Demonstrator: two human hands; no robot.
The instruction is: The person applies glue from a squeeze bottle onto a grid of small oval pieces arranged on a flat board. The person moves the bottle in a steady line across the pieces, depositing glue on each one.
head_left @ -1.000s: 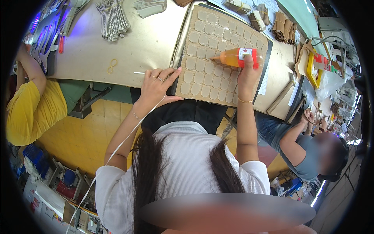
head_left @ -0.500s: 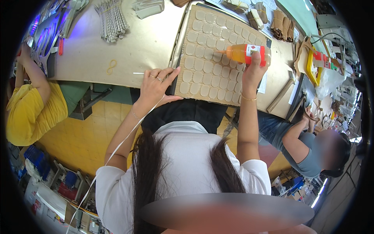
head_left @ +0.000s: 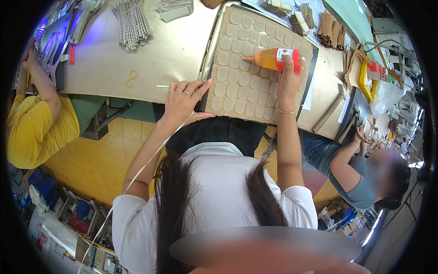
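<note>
An orange squeeze bottle [head_left: 268,59] with a pointed nozzle and a red and white label is in my right hand [head_left: 289,82], fingers wrapped round it. Tilted to the left, its tip is just over a tan board [head_left: 211,111] bearing rows of pale, rounded flat pieces [head_left: 232,91]. At the board's near left corner rests my left hand [head_left: 182,98], thumb and forefinger spread apart along the edge. A thin white stick [head_left: 162,86] shows beside its fingers; whether they touch it cannot be seen.
Bundled grey strips [head_left: 131,25] and a yellow rubber band [head_left: 131,78] lie left on the table. Brown bundles [head_left: 331,29] are at the back right, near a wooden-handled hammer [head_left: 329,112]. One person in yellow [head_left: 43,123] sits left, another in grey-blue [head_left: 353,176] right.
My right hand has moved a little left with the bottle, bringing the nozzle over pieces farther left. My left hand stays in place. The left person's arm has shifted slightly.
</note>
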